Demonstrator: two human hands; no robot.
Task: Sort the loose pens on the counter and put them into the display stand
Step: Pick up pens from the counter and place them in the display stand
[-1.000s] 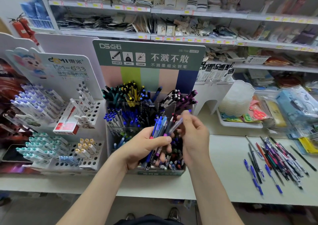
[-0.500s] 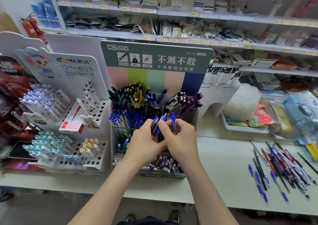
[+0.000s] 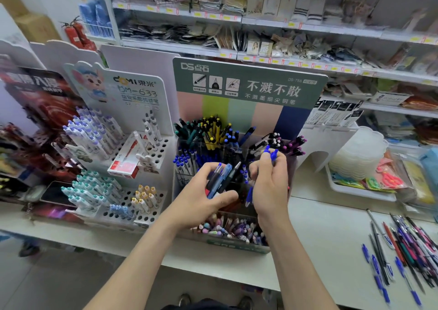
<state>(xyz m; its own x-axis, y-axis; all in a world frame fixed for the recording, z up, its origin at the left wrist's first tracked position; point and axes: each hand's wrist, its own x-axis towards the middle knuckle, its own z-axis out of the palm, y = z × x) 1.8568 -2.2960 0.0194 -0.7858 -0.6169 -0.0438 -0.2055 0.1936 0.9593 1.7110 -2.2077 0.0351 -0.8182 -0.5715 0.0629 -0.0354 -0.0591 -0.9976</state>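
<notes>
Left hand clasps a bundle of slim plastic pens | right hand pinches a blue pen, possibly two (blurred), over the tiered clear-compartment display stand | loose pens lie fanned on the smooth white counter, right.

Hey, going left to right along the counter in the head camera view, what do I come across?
White pen rack → left hand gripping a bundle of pens → right hand pinching a blue pen → loose pens lying on the counter.
</notes>
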